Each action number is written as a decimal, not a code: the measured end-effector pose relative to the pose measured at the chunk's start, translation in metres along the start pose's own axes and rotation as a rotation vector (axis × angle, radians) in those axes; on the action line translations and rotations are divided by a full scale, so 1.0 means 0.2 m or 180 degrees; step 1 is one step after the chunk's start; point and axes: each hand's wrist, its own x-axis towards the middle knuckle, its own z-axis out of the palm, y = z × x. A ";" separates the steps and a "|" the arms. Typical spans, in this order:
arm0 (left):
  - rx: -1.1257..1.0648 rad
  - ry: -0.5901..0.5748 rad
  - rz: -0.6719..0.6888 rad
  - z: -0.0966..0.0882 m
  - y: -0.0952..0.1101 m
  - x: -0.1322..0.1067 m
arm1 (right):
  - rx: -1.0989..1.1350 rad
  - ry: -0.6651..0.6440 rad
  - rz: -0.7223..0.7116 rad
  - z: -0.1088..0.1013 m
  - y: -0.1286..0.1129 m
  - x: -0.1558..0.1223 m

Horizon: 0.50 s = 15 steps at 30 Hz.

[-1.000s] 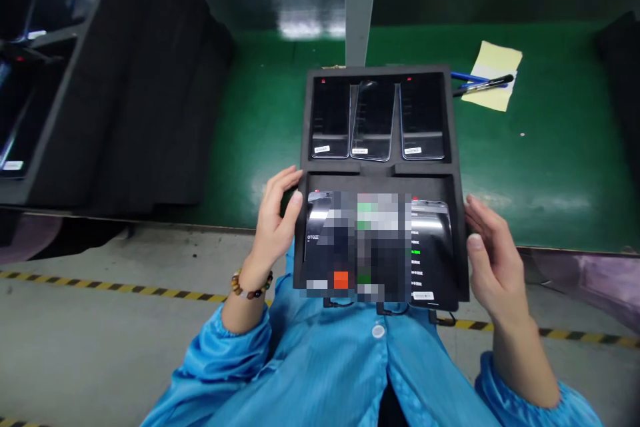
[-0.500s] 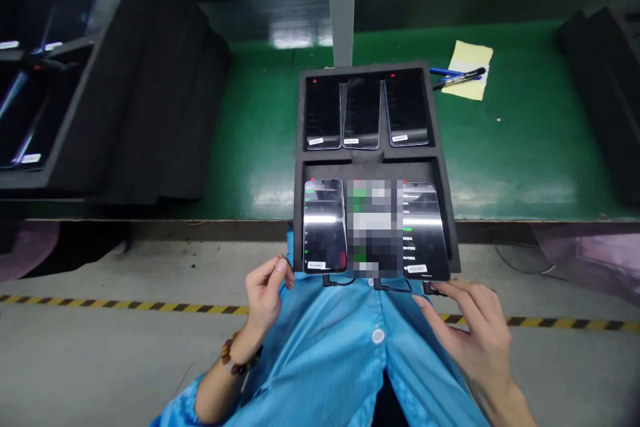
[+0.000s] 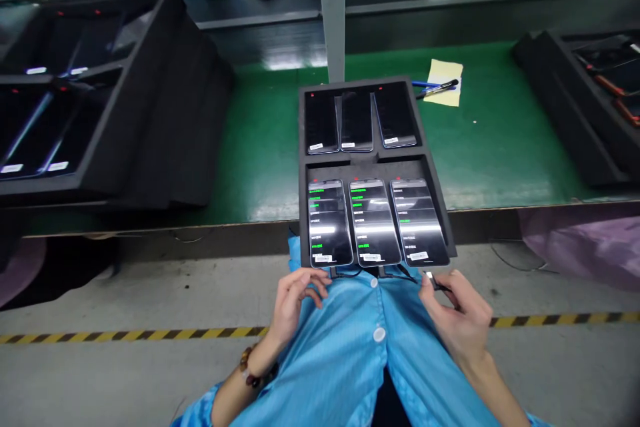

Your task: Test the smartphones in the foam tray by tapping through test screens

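Observation:
Three phones with lit screens, a left phone (image 3: 330,220), a middle phone (image 3: 375,217) and a right phone (image 3: 419,220), lie in the near half of a black foam tray (image 3: 363,159). Black cable plugs sit at the lower ends of the left and middle ones. My right hand (image 3: 460,317) pinches a cable plug (image 3: 431,278), its metal tip showing just below the right phone and apart from it. Close to the left phone's plug, my left hand (image 3: 297,300) is open, fingers loosely bent. Three dark-screened phones (image 3: 357,121) fill the tray's far half.
The tray overhangs the front edge of a green bench (image 3: 260,167). On the left stands a stack of foam trays (image 3: 165,113) with phones; another foam tray (image 3: 560,107) lies right. Pens (image 3: 440,88) rest on yellow paper (image 3: 450,70). A metal post (image 3: 333,13) rises behind.
My right hand has closed on the cable plug, which is now away from the right phone. My left hand has moved right and its pinched fingers have opened. The view has shifted slightly.

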 end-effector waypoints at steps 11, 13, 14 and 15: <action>-0.0283 -0.0933 -0.0212 0.13 0.00 0.04 | -0.0662 -0.0708 -0.0589 0.13 -0.26 0.09; -0.0717 -0.0793 -0.0392 0.17 0.00 0.05 | -0.0768 -0.0723 -0.0620 0.16 -0.28 0.10; -0.0887 -0.0748 -0.0472 0.19 0.00 0.05 | -0.0787 -0.0717 -0.0634 0.17 -0.28 0.11; -0.1019 -0.0727 -0.0533 0.20 0.00 0.05 | -0.0785 -0.0714 -0.0645 0.18 -0.29 0.11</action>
